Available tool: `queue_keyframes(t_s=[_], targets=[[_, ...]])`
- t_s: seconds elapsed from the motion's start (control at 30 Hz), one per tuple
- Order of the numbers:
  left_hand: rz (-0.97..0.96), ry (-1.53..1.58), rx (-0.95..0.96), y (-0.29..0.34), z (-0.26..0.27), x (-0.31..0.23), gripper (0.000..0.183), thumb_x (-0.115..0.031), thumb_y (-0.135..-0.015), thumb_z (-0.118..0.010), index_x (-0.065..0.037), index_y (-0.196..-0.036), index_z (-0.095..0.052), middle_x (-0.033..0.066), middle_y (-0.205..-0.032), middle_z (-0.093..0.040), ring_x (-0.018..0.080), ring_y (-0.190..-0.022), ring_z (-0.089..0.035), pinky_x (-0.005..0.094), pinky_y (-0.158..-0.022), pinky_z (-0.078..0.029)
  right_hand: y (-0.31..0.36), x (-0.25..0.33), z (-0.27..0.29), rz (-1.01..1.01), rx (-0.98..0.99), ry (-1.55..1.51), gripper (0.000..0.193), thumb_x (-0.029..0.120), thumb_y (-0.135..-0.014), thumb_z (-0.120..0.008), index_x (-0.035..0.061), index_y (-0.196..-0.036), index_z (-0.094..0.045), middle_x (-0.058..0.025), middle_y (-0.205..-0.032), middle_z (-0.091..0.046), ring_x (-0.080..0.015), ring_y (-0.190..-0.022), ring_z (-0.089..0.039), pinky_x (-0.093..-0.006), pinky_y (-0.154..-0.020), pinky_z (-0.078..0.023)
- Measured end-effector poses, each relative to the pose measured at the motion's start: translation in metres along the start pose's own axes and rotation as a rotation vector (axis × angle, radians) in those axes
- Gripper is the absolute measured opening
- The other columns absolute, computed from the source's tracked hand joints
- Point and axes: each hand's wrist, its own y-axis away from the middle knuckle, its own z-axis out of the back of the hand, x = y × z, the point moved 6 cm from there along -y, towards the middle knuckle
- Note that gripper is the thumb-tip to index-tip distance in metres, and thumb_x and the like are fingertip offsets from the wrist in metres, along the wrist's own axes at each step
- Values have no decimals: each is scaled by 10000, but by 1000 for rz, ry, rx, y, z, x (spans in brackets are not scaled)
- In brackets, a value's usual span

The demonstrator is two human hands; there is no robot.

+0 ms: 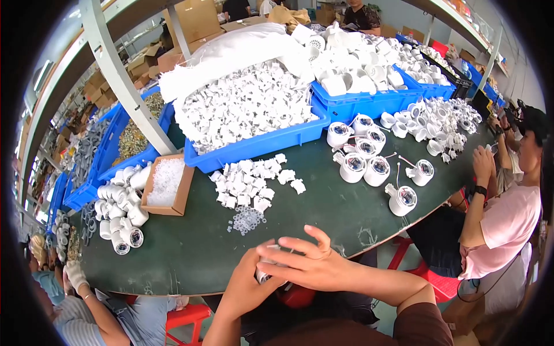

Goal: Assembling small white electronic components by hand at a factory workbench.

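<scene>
Just over the table's near edge, my two hands meet around a small white round fitting. My left hand (245, 285) is closed on this fitting (264, 275), of which a shiny rounded part shows below the fingers. Across it reaches my right hand (311, 262), fingers stretched and spread, the thumb hidden; whether it also grips the piece is covered. Beyond my hands lie a small heap of translucent rings (247, 220) and a pile of white plastic clips (245, 181). Several white cylindrical lamp units (377, 170) with clear round faces and wires stand to the right.
A blue crate (259, 144) heaped with white clips stands behind. Another blue crate (369, 105) holds white cups. On the left are a cardboard box (182, 193) of clear bits and white pipe fittings (124, 202). A grey post (124, 75) rises there. Co-workers sit at both sides.
</scene>
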Motion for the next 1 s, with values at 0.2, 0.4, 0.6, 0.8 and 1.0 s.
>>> queue_keyframes(t_s=[0.2,0.4,0.6,0.8,1.0], targets=[[-114,-175,-253,23,17,-8,556,-108,-825,-796,-25,-1324,-566,185,-1222,-571,354,-1116,-587,401,-942,-497,8,-23,-20,-708,-28,-1033,504,175,-942,-742,65,-1402,-569,-59,-1245,-562,-151,-1053,-514,-303,-906,-457],[-84,-207,-289,30,6,-2,467,-134,-839,-768,-38,-1262,-595,201,-1318,-501,391,-1201,-542,438,-997,-484,5,-8,-48,-813,134,-1611,162,124,-1026,-637,26,-1152,-665,12,-1027,-660,-35,-882,-581,-198,-737,-471],[-144,-273,-399,36,4,-6,347,-101,-823,-684,-26,-1155,-618,159,-1189,-608,374,-1027,-559,440,-882,-474,-10,-5,-27,-693,247,-1453,151,63,-993,-660,12,-1131,-692,-42,-1034,-701,-90,-894,-661,-245,-779,-533],[-107,-163,-437,23,6,2,266,-106,-855,-670,-25,-1103,-618,157,-1107,-618,372,-983,-569,433,-867,-464,-8,-17,-15,-717,96,-996,119,-44,-932,-680,-16,-1045,-708,-68,-964,-703,-112,-871,-687,-249,-750,-545],[-102,-197,-442,27,-4,-4,317,-109,-894,-641,10,-1180,-573,200,-1201,-574,372,-1104,-532,453,-944,-438,-13,-9,-24,-749,3,-1007,89,-58,-928,-673,-24,-1009,-658,-53,-957,-658,-92,-876,-614,-237,-790,-504]])
